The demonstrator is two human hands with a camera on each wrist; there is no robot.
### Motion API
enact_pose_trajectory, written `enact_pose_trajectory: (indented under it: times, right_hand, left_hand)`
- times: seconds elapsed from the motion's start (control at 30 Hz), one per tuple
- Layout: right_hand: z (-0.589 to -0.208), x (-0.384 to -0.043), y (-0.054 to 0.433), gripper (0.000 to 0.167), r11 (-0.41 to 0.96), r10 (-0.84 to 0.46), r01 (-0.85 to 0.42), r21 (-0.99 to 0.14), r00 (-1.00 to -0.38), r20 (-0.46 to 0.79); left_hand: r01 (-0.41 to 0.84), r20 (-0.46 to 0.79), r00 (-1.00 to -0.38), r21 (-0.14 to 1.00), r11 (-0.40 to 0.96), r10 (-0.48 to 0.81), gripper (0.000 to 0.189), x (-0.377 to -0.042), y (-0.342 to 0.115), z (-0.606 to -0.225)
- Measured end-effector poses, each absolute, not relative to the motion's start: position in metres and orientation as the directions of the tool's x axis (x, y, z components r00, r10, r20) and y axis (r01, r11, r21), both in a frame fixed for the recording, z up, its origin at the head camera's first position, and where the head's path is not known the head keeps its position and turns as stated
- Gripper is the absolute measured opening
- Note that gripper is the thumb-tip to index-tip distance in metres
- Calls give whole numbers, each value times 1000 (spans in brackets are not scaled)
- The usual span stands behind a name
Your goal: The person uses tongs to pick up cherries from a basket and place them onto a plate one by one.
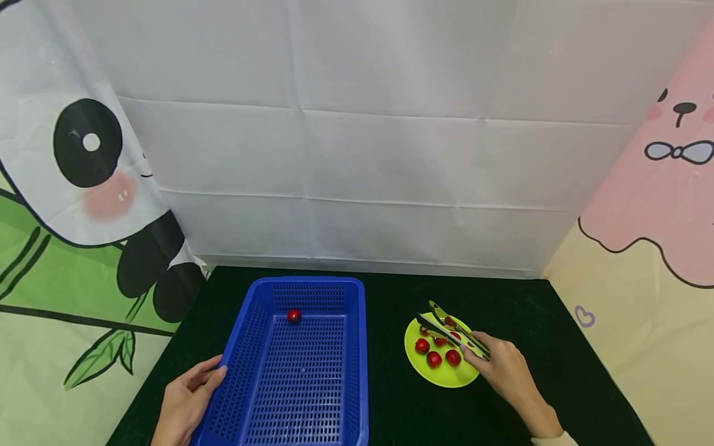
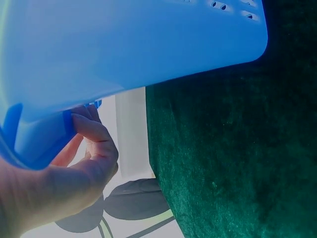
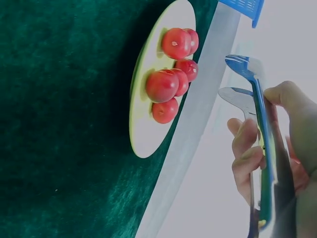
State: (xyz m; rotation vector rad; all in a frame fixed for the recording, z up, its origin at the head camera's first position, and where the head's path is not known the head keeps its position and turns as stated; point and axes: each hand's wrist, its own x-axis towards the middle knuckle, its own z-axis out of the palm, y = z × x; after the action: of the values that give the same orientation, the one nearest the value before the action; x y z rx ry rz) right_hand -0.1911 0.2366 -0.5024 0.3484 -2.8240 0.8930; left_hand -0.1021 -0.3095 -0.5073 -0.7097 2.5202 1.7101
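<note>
My left hand (image 1: 188, 399) grips the left rim of a blue perforated plastic basket (image 1: 304, 387); in the left wrist view its fingers (image 2: 94, 131) meet the basket's edge. One red cherry tomato (image 1: 294, 316) lies near the basket's far end. My right hand (image 1: 504, 370) holds metal tongs (image 1: 439, 330) above a yellow-green plate (image 1: 446, 378). Several cherry tomatoes (image 1: 434, 359) sit on that plate. In the right wrist view the tongs' tips (image 3: 240, 64) stand apart with nothing between them, clear of the tomatoes (image 3: 162, 86).
A dark green cloth (image 1: 385, 371) covers the table under the basket and plate. Behind the table hangs a white curtain (image 1: 390, 155). Printed cloths with a panda (image 1: 83, 204) and a pink animal (image 1: 675, 204) flank it at left and right.
</note>
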Motion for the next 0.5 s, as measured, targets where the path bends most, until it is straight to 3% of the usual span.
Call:
enact_pose_trajectory:
  times: [0.5]
  right_hand:
    - [-492, -202, 226, 38, 768, -209, -332, -547, -938, 277]
  left_hand:
    - [-377, -254, -894, 870, 317, -369, 61, -103, -309, -508]
